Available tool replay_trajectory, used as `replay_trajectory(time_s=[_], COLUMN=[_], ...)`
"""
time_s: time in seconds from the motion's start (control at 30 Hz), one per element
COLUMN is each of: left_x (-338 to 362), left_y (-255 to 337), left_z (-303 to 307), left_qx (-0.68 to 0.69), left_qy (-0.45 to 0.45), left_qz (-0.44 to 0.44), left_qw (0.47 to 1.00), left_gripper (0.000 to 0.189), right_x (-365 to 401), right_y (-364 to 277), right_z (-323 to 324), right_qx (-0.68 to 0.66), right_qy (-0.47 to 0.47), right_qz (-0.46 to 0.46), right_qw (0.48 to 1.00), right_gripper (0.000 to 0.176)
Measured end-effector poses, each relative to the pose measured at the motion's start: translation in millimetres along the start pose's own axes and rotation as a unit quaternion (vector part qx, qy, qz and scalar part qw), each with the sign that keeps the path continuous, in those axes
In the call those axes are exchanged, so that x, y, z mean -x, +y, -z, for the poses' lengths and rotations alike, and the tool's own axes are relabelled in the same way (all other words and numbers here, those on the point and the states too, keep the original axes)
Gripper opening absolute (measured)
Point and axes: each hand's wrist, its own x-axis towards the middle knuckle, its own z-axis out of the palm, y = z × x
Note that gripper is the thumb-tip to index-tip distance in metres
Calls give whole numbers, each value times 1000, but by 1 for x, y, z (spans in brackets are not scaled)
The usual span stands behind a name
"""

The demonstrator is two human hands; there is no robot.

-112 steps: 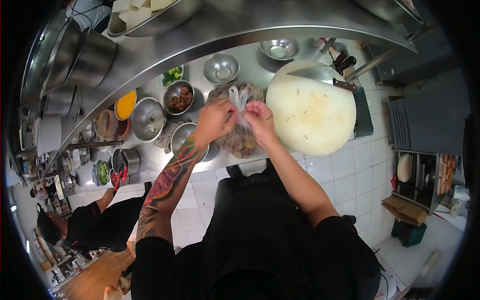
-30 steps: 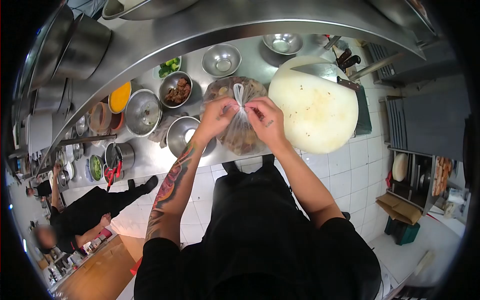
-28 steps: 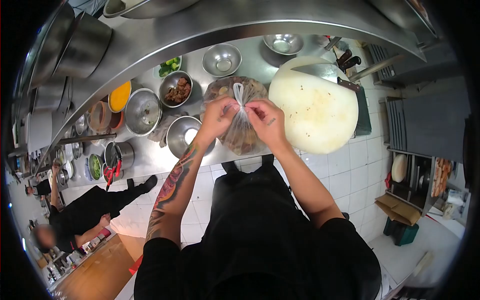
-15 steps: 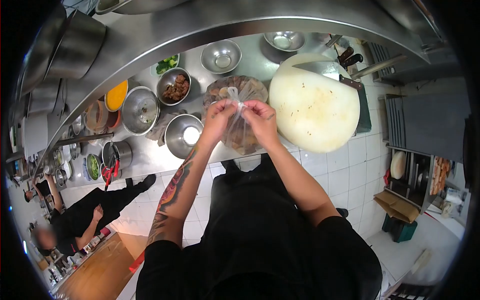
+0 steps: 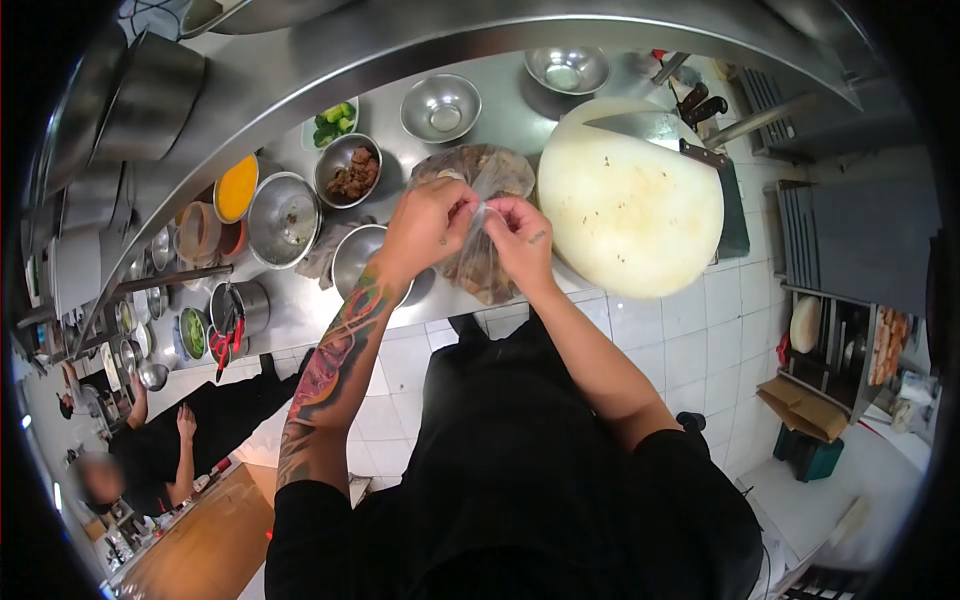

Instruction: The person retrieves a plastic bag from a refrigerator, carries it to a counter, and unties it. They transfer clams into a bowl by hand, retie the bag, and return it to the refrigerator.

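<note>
A clear plastic bag (image 5: 478, 262) full of brown chunks, perhaps meat, rests on the steel counter in front of me. My left hand (image 5: 432, 222) pinches the gathered neck of the bag from the left, its back turned up and hiding part of the bag. From the right, my right hand (image 5: 520, 237) pinches the same neck between thumb and fingers. Both sets of fingertips nearly meet there. Close by on the left is a steel bowl (image 5: 352, 262), partly covered by my left forearm. A round white cutting board (image 5: 635, 225) lies just right of my right hand.
A large knife (image 5: 640, 127) lies on the board's far edge, with more knife handles (image 5: 702, 105) beyond. Left stand a bowl of brown meat pieces (image 5: 350, 172), a steel bowl (image 5: 284, 220) and red-handled scissors (image 5: 228, 340). A metal shelf (image 5: 450, 45) overhangs the counter. Another person (image 5: 200, 430) is at far left.
My left hand has turned over the bag's neck, showing more of its back, and its forearm now covers more of the nearby bowl. My right hand stays at the neck.
</note>
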Motion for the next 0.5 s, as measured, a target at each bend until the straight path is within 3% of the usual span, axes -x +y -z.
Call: replay_trajectory(time_s=[0.23, 0.5], left_x=[4, 2], left_y=[4, 7], left_z=[-3, -8], left_qx=[-74, -128], left_qy=[12, -1], left_qz=[-15, 14], left_qw=[997, 992], left_gripper=[9, 10], right_x=[2, 3], right_y=[-4, -1], right_z=[-2, -5], right_qx=[28, 35], right_qy=[8, 24], right_qz=[-10, 50], right_qw=[1000, 998], right_gripper=[12, 12])
